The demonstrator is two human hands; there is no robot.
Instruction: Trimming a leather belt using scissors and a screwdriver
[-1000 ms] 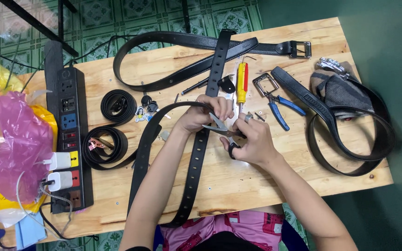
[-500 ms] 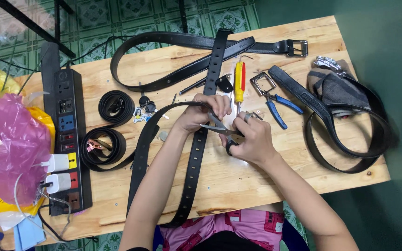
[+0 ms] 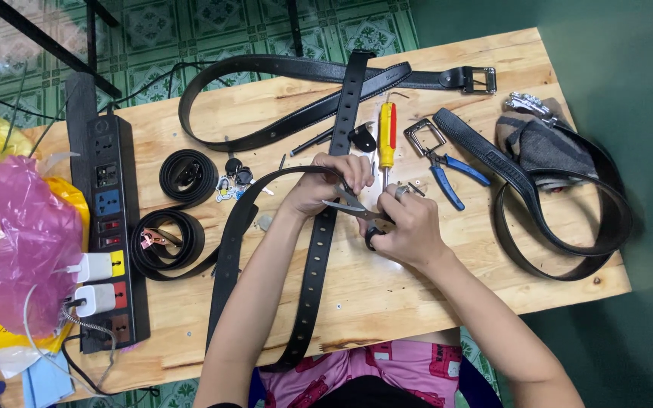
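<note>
My left hand (image 3: 326, 185) pinches a long black belt (image 3: 313, 272) with a row of holes, which runs from the table's near edge up toward the far edge. My right hand (image 3: 407, 227) grips a pair of scissors (image 3: 351, 208), its fingers through the black handle loops; the metal blades point left and meet the belt beside my left fingers. A second black strap (image 3: 232, 242) curves from my left hand down past my left forearm. A yellow and red screwdriver (image 3: 386, 136) lies just beyond my hands.
On the wooden table (image 3: 432, 295) lie blue-handled pliers (image 3: 447, 177), a buckled black belt (image 3: 296, 72) along the far edge, a looped belt (image 3: 561, 219) at right, two coiled belts (image 3: 168, 242), and a black power strip (image 3: 107, 227). Pink plastic bags (image 3: 9, 249) sit at left.
Both hands stay at the belt with the scissors; only small shifts of the fingers and of the view.
</note>
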